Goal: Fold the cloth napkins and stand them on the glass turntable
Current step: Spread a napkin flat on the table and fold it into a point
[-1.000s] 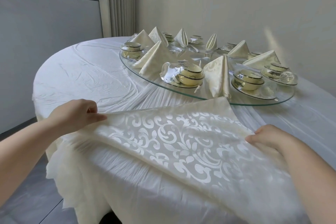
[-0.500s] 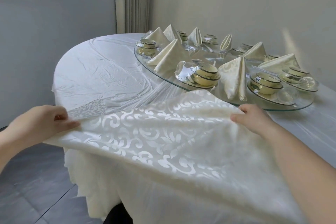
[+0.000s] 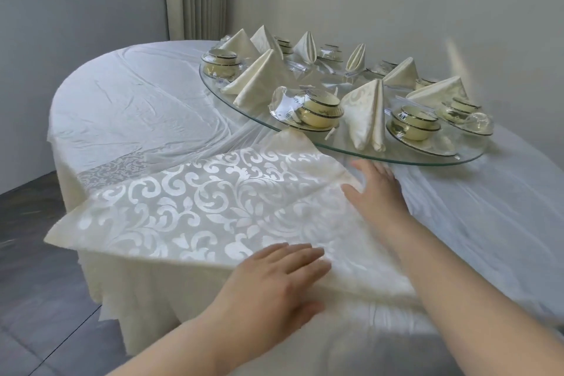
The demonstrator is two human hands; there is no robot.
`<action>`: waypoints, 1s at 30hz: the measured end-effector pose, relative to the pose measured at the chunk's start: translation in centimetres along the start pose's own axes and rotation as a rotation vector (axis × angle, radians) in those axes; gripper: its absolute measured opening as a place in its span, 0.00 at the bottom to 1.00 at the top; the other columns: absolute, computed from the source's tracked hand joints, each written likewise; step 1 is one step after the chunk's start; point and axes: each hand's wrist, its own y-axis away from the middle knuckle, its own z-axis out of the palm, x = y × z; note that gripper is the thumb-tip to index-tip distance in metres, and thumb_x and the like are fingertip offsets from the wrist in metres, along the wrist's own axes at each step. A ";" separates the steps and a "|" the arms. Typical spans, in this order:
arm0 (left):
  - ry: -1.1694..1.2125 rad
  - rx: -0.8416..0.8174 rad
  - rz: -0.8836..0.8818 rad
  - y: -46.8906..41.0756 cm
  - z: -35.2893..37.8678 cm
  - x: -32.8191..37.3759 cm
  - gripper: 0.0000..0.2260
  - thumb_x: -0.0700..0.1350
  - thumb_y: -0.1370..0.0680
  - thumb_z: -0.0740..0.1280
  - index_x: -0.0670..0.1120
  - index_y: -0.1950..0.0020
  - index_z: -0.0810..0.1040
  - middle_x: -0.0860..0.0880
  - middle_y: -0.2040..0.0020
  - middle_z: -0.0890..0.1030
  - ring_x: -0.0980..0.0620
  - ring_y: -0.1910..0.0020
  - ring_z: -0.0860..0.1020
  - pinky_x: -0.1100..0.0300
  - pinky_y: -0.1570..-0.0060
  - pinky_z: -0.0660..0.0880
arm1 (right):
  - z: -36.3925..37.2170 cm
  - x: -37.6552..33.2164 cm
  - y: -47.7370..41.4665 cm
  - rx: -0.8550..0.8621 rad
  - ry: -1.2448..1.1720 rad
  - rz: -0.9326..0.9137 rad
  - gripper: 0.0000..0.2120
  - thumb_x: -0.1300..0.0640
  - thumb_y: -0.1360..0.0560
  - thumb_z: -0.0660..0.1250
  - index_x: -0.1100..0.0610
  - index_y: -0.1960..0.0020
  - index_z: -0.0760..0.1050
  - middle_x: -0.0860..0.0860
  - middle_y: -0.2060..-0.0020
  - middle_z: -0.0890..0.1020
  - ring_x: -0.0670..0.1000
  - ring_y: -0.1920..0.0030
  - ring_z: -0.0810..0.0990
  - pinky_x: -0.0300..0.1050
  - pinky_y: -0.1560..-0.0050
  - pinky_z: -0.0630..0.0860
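Overhanging corner of open napkin (image 3: 198,201): the near-left corner juts out past the edge of the tablecloth (image 3: 137,107), unsupported. The rest lies spread flat, patterned face up.
Left hand (image 3: 274,281): pinched a corner a second ago. It has now let go and rests palm down on the near edge, fingers straight, holding nothing.
Right hand (image 3: 375,192): likewise released. Fingers lie flat and spread on the right-hand edge.
Glass turntable (image 3: 427,161): carries standing folded napkins (image 3: 367,114) set between wrapped bowl sets (image 3: 317,111). The open napkin's far corner lies close to its rim; contact cannot be told.
Finding: laying-out is judged complete, smoothing is in hand, and the first fold is not yet begun.
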 end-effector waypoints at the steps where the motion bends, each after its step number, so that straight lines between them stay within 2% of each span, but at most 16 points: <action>1: 0.018 0.006 -0.013 -0.4 0.6 0.3 0.16 0.56 0.29 0.58 0.53 0.46 0.75 0.56 0.49 0.82 0.59 0.50 0.79 0.65 0.48 0.69 | -0.4 0.2 1.7 -0.020 -0.085 -0.076 0.18 0.55 0.24 0.64 0.55 0.35 0.69 0.48 0.37 0.71 0.49 0.36 0.67 0.36 0.42 0.60; 4: 0.065 0.049 -0.012 -0.6 2.1 0.0 0.20 0.56 0.21 0.52 0.51 0.55 0.82 0.57 0.53 0.83 0.58 0.54 0.81 0.67 0.53 0.70 | -0.6 1.0 8.0 -0.219 -0.173 -0.343 0.17 0.49 0.26 0.62 0.51 0.39 0.73 0.37 0.43 0.71 0.34 0.42 0.65 0.20 0.44 0.56; 5: 0.061 0.063 -0.009 -0.5 2.2 -0.1 0.23 0.56 0.20 0.49 0.51 0.56 0.82 0.58 0.54 0.83 0.58 0.53 0.80 0.67 0.54 0.70 | -0.5 1.7 9.6 -0.237 -0.124 -0.426 0.18 0.45 0.27 0.60 0.51 0.40 0.74 0.38 0.43 0.73 0.35 0.41 0.66 0.19 0.42 0.54; 7: 0.060 0.072 0.000 -0.6 2.2 0.0 0.26 0.56 0.19 0.47 0.51 0.56 0.83 0.58 0.53 0.83 0.58 0.53 0.80 0.68 0.54 0.70 | -0.3 4.1 11.7 -0.196 -0.023 -0.520 0.17 0.43 0.23 0.53 0.51 0.44 0.73 0.46 0.45 0.80 0.42 0.42 0.70 0.25 0.37 0.54; 9: 0.046 0.083 0.004 -0.6 2.2 0.1 0.26 0.55 0.19 0.46 0.51 0.56 0.84 0.58 0.53 0.83 0.58 0.53 0.80 0.68 0.53 0.70 | -1.1 6.5 12.8 -0.150 0.001 -0.498 0.18 0.43 0.20 0.46 0.50 0.44 0.70 0.48 0.45 0.80 0.44 0.42 0.72 0.28 0.34 0.54; 13: 0.041 0.104 0.017 -0.6 2.3 0.1 0.27 0.55 0.18 0.46 0.50 0.56 0.84 0.57 0.53 0.83 0.57 0.53 0.81 0.68 0.53 0.70 | -3.3 10.9 13.8 0.035 0.112 -0.427 0.18 0.46 0.19 0.45 0.51 0.46 0.71 0.51 0.50 0.82 0.46 0.46 0.73 0.29 0.36 0.56; 15: 0.061 0.102 0.020 -0.7 2.2 0.1 0.27 0.55 0.19 0.46 0.50 0.55 0.84 0.56 0.52 0.83 0.58 0.51 0.79 0.67 0.53 0.70 | -4.4 13.2 13.9 0.072 0.192 -0.349 0.14 0.54 0.20 0.52 0.52 0.48 0.76 0.52 0.53 0.83 0.47 0.48 0.75 0.31 0.38 0.59; 17: 0.074 0.113 0.027 -0.7 2.2 0.1 0.27 0.55 0.19 0.47 0.49 0.55 0.84 0.56 0.52 0.83 0.58 0.49 0.76 0.67 0.52 0.69 | -5.5 15.3 14.1 0.111 0.254 -0.227 0.13 0.66 0.33 0.62 0.59 0.53 0.81 0.55 0.56 0.84 0.49 0.49 0.77 0.35 0.40 0.61; 19: 0.080 0.120 0.029 -0.8 2.1 0.2 0.27 0.55 0.19 0.47 0.48 0.55 0.84 0.56 0.52 0.83 0.58 0.48 0.75 0.67 0.52 0.69 | -6.6 16.1 14.2 0.114 0.231 -0.103 0.17 0.73 0.37 0.62 0.63 0.53 0.82 0.57 0.56 0.84 0.48 0.49 0.75 0.30 0.42 0.61; 21: 0.091 0.121 0.032 -0.8 2.0 0.2 0.28 0.55 0.19 0.46 0.48 0.56 0.84 0.55 0.53 0.83 0.58 0.48 0.74 0.68 0.52 0.69 | -8.1 15.9 14.1 0.122 0.059 0.023 0.18 0.76 0.29 0.60 0.60 0.50 0.82 0.55 0.51 0.82 0.44 0.48 0.75 0.20 0.47 0.60; 23: 0.106 0.117 0.025 -0.8 1.6 0.4 0.29 0.56 0.18 0.46 0.47 0.57 0.84 0.55 0.53 0.84 0.58 0.50 0.75 0.68 0.54 0.69 | -9.6 15.9 14.2 0.111 -0.147 0.096 0.25 0.73 0.27 0.61 0.43 0.55 0.82 0.43 0.50 0.80 0.38 0.48 0.72 0.19 0.53 0.62; 25: 0.131 0.114 0.017 -0.5 1.2 0.6 0.28 0.56 0.19 0.46 0.47 0.58 0.84 0.55 0.54 0.84 0.59 0.52 0.76 0.69 0.55 0.70 | -11.4 15.9 14.8 0.088 -0.252 0.155 0.32 0.70 0.27 0.62 0.29 0.65 0.77 0.28 0.58 0.79 0.28 0.53 0.72 0.16 0.53 0.61; 27: 0.173 0.087 0.024 0.0 0.8 1.1 0.27 0.55 0.19 0.48 0.48 0.58 0.84 0.57 0.53 0.83 0.61 0.53 0.77 0.70 0.54 0.71 | -13.1 15.9 15.2 0.094 -0.281 0.082 0.24 0.60 0.25 0.65 0.29 0.66 0.78 0.24 0.59 0.78 0.24 0.52 0.72 0.16 0.49 0.62; 28: 0.193 0.074 0.032 0.3 0.6 1.3 0.26 0.55 0.19 0.48 0.48 0.58 0.84 0.58 0.53 0.83 0.62 0.52 0.77 0.72 0.53 0.70 | -14.0 15.4 15.6 0.082 -0.328 0.054 0.11 0.47 0.27 0.66 0.32 0.63 0.79 0.27 0.58 0.79 0.27 0.50 0.74 0.18 0.45 0.63; 29: 0.212 0.061 0.040 0.6 0.5 1.5 0.25 0.55 0.19 0.49 0.49 0.58 0.84 0.59 0.52 0.83 0.63 0.51 0.77 0.74 0.51 0.68 | -14.9 15.7 15.6 0.041 -0.359 0.073 0.09 0.33 0.33 0.65 0.35 0.60 0.81 0.32 0.55 0.81 0.31 0.49 0.76 0.24 0.42 0.65; 30: 0.232 0.042 0.045 0.8 0.3 1.7 0.24 0.55 0.19 0.49 0.49 0.57 0.84 0.60 0.52 0.82 0.64 0.50 0.76 0.75 0.49 0.67 | -15.7 16.3 15.7 0.008 -0.338 0.064 0.22 0.25 0.40 0.63 0.37 0.57 0.81 0.36 0.53 0.82 0.35 0.48 0.78 0.30 0.40 0.67</action>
